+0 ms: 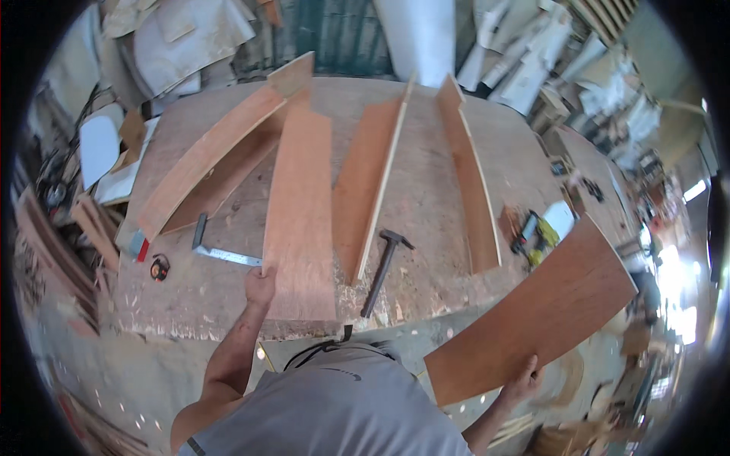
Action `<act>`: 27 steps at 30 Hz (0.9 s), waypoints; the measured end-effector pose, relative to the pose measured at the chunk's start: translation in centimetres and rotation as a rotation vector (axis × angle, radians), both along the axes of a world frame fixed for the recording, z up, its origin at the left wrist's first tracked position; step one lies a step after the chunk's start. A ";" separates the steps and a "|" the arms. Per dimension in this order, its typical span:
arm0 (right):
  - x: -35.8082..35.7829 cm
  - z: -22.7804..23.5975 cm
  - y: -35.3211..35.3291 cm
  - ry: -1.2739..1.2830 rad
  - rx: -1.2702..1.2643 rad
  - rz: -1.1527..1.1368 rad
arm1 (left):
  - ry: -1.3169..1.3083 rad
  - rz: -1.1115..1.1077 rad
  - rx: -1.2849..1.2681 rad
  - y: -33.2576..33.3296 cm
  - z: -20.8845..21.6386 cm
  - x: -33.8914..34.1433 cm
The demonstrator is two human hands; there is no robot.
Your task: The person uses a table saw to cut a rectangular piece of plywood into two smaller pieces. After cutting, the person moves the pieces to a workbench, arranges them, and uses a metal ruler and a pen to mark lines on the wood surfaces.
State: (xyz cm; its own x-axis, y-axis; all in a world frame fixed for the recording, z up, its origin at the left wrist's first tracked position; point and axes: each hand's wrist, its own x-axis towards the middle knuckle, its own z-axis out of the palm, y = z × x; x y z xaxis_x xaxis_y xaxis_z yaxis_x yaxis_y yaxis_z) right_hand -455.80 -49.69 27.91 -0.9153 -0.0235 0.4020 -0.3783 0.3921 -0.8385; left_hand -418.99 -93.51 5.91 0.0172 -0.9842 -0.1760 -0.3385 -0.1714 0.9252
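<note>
My left hand (261, 286) is closed at the left edge of a long plywood board (301, 220) near the front of the worktable (228, 304). Off the table's front right, my right hand (523, 381) grips the lower edge of a reddish-brown plywood panel (532, 311), held tilted in the air. Just beyond my left hand lies a try square (228, 256) with a dark handle, its blade tip close to the board. Between the boards, nearer the front edge, rests a hammer (385, 270).
Joined plywood pieces (217, 156) stand at the left, with upright L-shaped ones at the middle (372, 182) and right (470, 182). A tape measure (160, 267) sits at front left. A yellow-green power tool (541, 239) lies at right. Scrap boards (53, 243) crowd the sides.
</note>
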 end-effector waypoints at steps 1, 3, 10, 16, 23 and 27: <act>-2.7 0.5 -2.1 0.000 0.014 0.045 | -0.103 0.024 0.012 0.1 1.0 -0.4; -6.5 2.7 -6.9 -0.029 0.014 0.176 | -0.109 0.054 -0.040 0.6 3.9 -1.6; -24.8 -2.4 -23.8 0.028 0.305 0.542 | -0.288 0.174 -0.071 5.3 9.4 -3.8; -33.5 -10.8 -35.0 0.062 0.701 0.668 | -0.195 0.389 -0.112 10.4 12.0 -5.1; -18.8 -9.2 -34.2 0.427 0.459 1.186 | 0.288 0.423 -0.062 9.0 17.1 -9.2; -9.7 -7.4 -33.7 0.337 0.309 1.552 | 0.578 0.340 -0.022 5.1 19.6 -11.4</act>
State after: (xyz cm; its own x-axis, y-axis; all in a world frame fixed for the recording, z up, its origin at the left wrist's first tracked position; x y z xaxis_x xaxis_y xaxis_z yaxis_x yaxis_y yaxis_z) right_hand -465.49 -83.42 20.52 0.1903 -0.9077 0.3740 -0.6914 -0.3944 -0.6053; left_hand -430.42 -88.43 25.52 0.2363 -0.9439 -0.2305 0.2817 -0.1605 0.9460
